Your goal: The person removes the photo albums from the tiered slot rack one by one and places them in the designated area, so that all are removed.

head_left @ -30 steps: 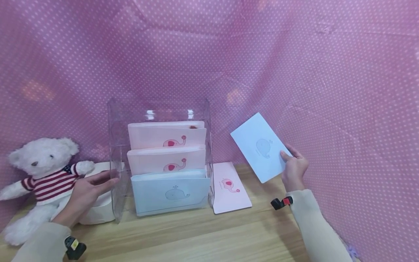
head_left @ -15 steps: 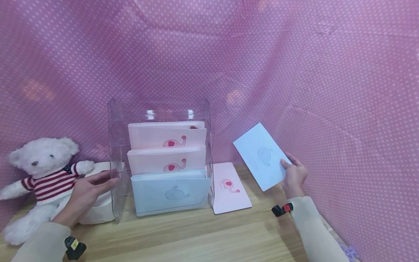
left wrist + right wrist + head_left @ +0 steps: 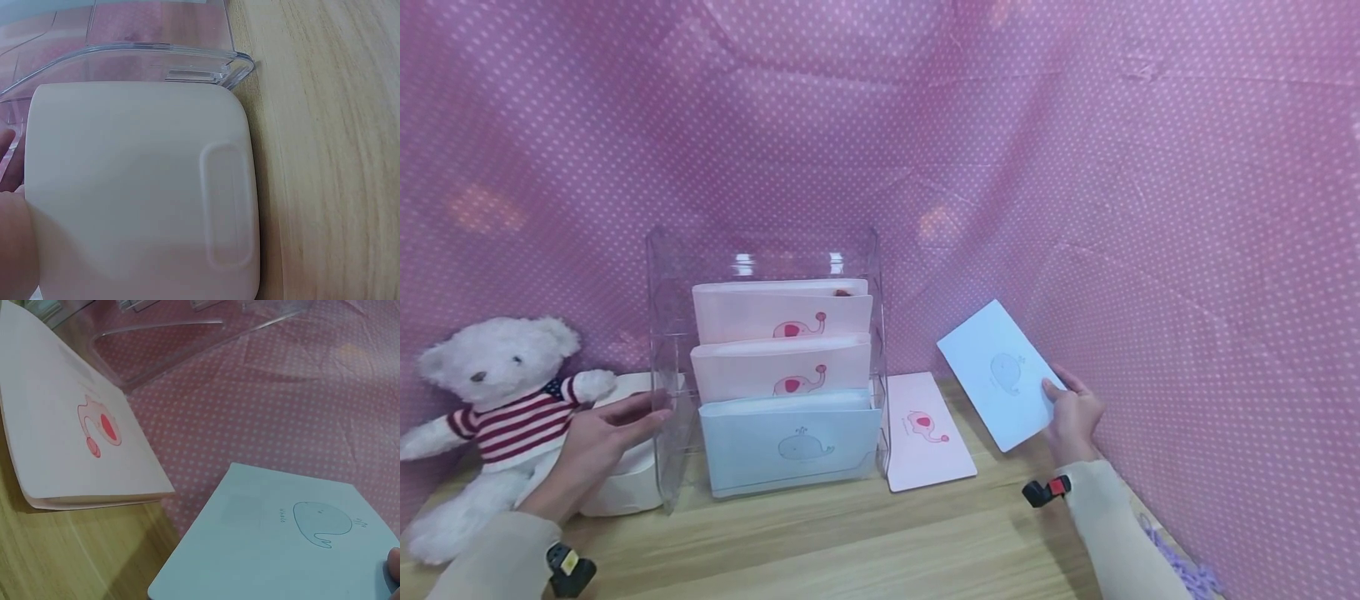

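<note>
In the head view my right hand pinches a light blue notebook with a whale drawing, thumb on the cover. It is tilted, above the table's right side. The right wrist view shows this blue notebook with a thumb at its edge. My left hand touches the left side wall of a clear tiered rack, fingers fairly straight. In the rack stand two pink elephant notebooks and, at the front, a blue whale notebook. A pink elephant notebook sits right of the rack.
A white teddy bear in a striped sweater sits at the far left. Between it and the rack is a smooth white box-like object. Pink dotted cloth hangs behind and at the right; a purple item lies at the right edge.
My right hand has lowered the blue notebook toward the table, with a slight shift to the right. The left hand stays at the rack's side wall.
</note>
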`<move>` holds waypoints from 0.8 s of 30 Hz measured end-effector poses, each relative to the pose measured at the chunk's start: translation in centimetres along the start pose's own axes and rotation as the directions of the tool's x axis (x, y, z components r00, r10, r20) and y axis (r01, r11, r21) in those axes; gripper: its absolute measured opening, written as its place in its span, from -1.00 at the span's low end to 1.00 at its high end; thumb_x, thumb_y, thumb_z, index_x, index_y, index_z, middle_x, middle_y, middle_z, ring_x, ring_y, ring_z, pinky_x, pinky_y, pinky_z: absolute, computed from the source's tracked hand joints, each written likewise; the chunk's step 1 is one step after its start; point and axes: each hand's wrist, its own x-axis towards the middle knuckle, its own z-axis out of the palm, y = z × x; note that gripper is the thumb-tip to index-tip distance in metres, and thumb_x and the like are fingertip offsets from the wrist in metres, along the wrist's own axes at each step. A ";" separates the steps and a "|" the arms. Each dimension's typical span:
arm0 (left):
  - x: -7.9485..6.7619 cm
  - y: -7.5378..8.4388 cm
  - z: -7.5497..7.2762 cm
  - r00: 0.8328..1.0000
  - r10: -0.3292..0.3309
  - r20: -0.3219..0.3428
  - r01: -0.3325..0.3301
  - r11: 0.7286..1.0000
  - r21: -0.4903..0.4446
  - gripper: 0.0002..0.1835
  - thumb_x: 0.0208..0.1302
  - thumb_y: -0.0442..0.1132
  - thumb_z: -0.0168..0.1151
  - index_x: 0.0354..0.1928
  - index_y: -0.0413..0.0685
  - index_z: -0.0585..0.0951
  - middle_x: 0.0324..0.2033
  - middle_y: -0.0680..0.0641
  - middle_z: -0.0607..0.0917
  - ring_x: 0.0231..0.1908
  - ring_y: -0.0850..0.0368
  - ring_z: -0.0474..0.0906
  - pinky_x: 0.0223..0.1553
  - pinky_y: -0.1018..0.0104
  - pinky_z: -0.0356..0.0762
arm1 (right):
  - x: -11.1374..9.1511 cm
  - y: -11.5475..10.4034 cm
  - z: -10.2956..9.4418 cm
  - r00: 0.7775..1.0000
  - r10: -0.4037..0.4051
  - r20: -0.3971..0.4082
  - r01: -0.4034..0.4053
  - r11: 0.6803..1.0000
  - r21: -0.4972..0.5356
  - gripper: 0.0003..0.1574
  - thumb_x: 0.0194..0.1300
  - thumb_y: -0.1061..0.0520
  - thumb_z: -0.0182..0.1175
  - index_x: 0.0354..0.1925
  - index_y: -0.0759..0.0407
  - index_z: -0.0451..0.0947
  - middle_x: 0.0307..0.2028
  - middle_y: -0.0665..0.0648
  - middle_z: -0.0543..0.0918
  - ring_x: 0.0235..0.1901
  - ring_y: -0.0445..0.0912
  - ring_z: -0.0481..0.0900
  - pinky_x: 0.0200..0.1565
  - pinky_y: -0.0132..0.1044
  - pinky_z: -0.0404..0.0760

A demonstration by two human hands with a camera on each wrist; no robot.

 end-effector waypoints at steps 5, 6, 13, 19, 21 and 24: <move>0.0 -0.1 0.0 1.000 0.002 -0.006 -0.002 1.000 0.007 -0.33 0.34 0.08 0.35 0.36 -0.15 0.51 -0.13 0.65 0.61 -0.12 0.82 0.48 -0.13 0.79 0.53 | 0.2 0.6 -0.1 1.000 -0.002 -0.015 0.002 1.000 -0.031 -0.51 0.44 0.27 0.18 0.27 -0.02 0.58 0.36 0.15 0.53 0.34 0.01 0.53 0.26 -0.30 0.63; 0.0 -0.1 0.0 1.000 0.002 -0.007 -0.002 1.000 0.004 -0.33 0.34 0.07 0.36 0.36 -0.16 0.51 -0.13 0.65 0.62 -0.12 0.81 0.49 -0.13 0.79 0.53 | 0.2 0.6 -0.2 1.000 -0.001 -0.015 0.000 0.999 -0.037 -0.51 0.44 0.27 0.18 0.28 -0.03 0.57 0.37 0.15 0.52 0.34 0.01 0.53 0.26 -0.31 0.62; 0.0 0.0 0.0 1.000 0.012 -0.005 -0.012 1.000 -0.011 -0.33 0.34 0.06 0.36 0.36 -0.19 0.51 -0.13 0.65 0.62 -0.12 0.79 0.51 -0.12 0.78 0.54 | 0.4 1.2 -0.4 0.999 0.025 -0.035 -0.027 0.998 -0.057 -0.48 0.43 0.24 0.21 0.31 -0.02 0.55 0.38 0.15 0.51 0.35 0.01 0.51 0.32 -0.28 0.59; 0.0 0.1 0.0 1.000 0.009 0.007 -0.008 1.000 -0.027 -0.33 0.35 0.05 0.35 0.36 -0.19 0.51 -0.13 0.63 0.63 -0.11 0.78 0.53 -0.12 0.78 0.55 | 0.5 1.6 -0.7 0.997 0.052 -0.051 -0.054 0.998 -0.040 -0.45 0.39 0.27 0.24 0.31 0.01 0.55 0.37 0.17 0.52 0.32 -0.02 0.52 0.31 -0.31 0.59; 0.0 0.1 0.0 1.000 0.010 0.008 -0.010 0.999 -0.033 -0.33 0.35 0.05 0.35 0.35 -0.20 0.51 -0.13 0.64 0.63 -0.11 0.78 0.52 -0.11 0.77 0.55 | 0.5 1.8 -0.8 0.997 0.065 -0.050 -0.067 0.997 -0.036 -0.45 0.39 0.27 0.24 0.31 0.01 0.55 0.38 0.17 0.52 0.32 -0.03 0.52 0.33 -0.30 0.57; 0.0 0.1 0.0 1.000 0.010 0.006 -0.010 1.000 -0.029 -0.34 0.35 0.05 0.35 0.35 -0.20 0.51 -0.13 0.65 0.62 -0.11 0.80 0.51 -0.11 0.78 0.54 | 0.6 2.0 -0.8 0.995 0.081 -0.052 -0.083 0.995 -0.052 -0.45 0.40 0.27 0.24 0.31 0.00 0.55 0.38 0.16 0.52 0.31 -0.05 0.52 0.29 -0.33 0.60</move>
